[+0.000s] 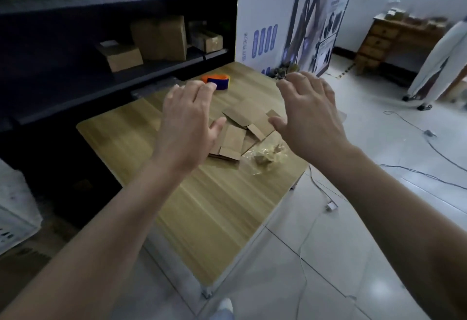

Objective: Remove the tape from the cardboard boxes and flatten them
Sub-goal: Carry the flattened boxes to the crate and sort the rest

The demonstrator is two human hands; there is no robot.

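**Desk:** State of the hands?

**Operator:** On my head view, the left hand [187, 122] and the right hand [310, 117] are both raised over the table [214, 206]. Their backs face me, and the fingers are spread and loosely bent. Neither holds anything. I cannot tell whether any fingertip touches what lies beneath.

**Desk:** Location of the cardboard?

**Operator:** The flattened boxes [233, 140] lie in an overlapping pile on the far half of the table. The pile shows between the two hands and is partly hidden under the left one. A wad of crumpled tape [265, 155] sits just beside the pile on its near right, close to the table's right edge.

**Desk:** Anything else for the record?

**Operator:** An orange and blue object [218, 80] rests at the far end of the table, beyond the left hand's fingertips. I cannot identify it. To the left, a dark shelf [75, 87] carries several assembled cartons [161, 37]. A white printed board [285, 21] stands upright behind the table's far edge. Cables [417, 173] trail across the tiled floor [328, 256] on the right.
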